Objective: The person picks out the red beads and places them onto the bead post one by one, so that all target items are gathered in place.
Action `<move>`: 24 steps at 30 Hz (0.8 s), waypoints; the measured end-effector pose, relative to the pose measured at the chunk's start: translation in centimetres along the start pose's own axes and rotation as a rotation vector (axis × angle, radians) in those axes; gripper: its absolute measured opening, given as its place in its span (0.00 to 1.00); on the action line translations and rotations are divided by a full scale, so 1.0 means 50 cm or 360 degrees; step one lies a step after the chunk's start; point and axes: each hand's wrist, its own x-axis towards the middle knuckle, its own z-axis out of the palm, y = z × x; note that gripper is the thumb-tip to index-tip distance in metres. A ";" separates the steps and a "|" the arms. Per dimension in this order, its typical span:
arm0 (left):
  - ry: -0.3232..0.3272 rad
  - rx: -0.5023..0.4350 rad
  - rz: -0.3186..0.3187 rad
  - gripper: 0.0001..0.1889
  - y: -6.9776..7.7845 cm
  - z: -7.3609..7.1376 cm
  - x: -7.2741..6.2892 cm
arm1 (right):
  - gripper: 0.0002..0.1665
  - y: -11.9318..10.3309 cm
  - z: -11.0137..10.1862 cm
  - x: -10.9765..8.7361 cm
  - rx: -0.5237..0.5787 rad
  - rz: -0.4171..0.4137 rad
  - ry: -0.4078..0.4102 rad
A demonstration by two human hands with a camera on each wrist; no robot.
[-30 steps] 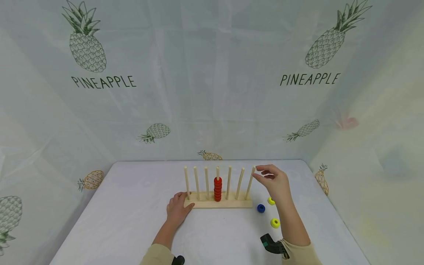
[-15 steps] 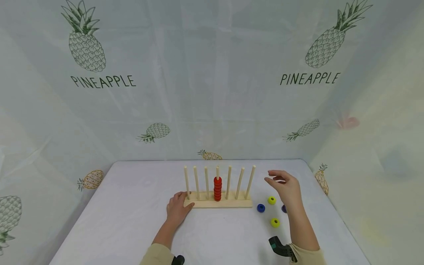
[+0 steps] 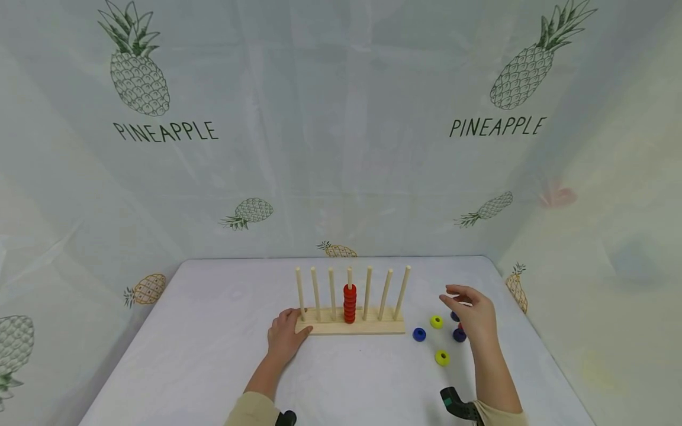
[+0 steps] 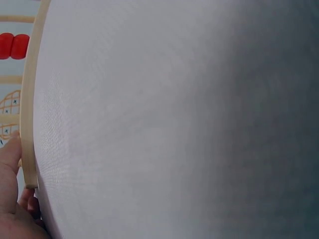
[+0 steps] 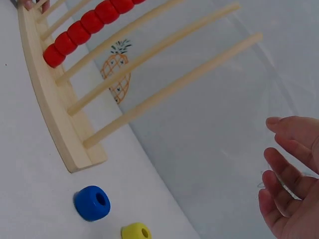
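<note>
A wooden peg rack (image 3: 357, 329) stands on the table with several upright pegs. A stack of red beads (image 3: 349, 305) sits on its middle peg; the other pegs are bare. My left hand (image 3: 285, 340) grips the rack's left end, thumb at the front and fingers behind. Right of the rack, my right hand (image 3: 474, 313) hovers above the loose beads, its fingers loosely bent and nothing between them. Under and beside it lie a dark purple bead (image 3: 459, 335), another dark bead (image 3: 454, 316) and a partly hidden red bead (image 3: 460, 326).
Between the rack and my right hand lie a blue bead (image 3: 419, 335), a yellow bead (image 3: 437, 322) and a second yellow bead (image 3: 442, 358). A pineapple-print sheet (image 3: 341, 177) hangs behind the white table (image 3: 213, 355).
My right hand has moved right and down, away from the rightmost peg toward the loose beads. Dark and red beads have come into view beneath it. My left hand has stayed on the rack.
</note>
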 end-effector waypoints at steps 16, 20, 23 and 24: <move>-0.0020 -0.0018 -0.0015 0.27 0.004 -0.004 -0.002 | 0.22 0.080 -0.002 0.019 0.0048 0.0175 0.0081; -0.0019 -0.0012 -0.0012 0.27 0.005 -0.004 -0.002 | 0.24 0.099 -0.005 0.019 0.0027 0.0220 0.0077; -0.0020 -0.0013 -0.0012 0.27 0.006 -0.004 -0.003 | 0.24 0.113 -0.007 0.021 0.0006 0.0237 0.0081; -0.0021 -0.0014 -0.0012 0.27 0.006 -0.004 -0.003 | 0.24 0.117 -0.007 0.022 0.0005 0.0237 0.0083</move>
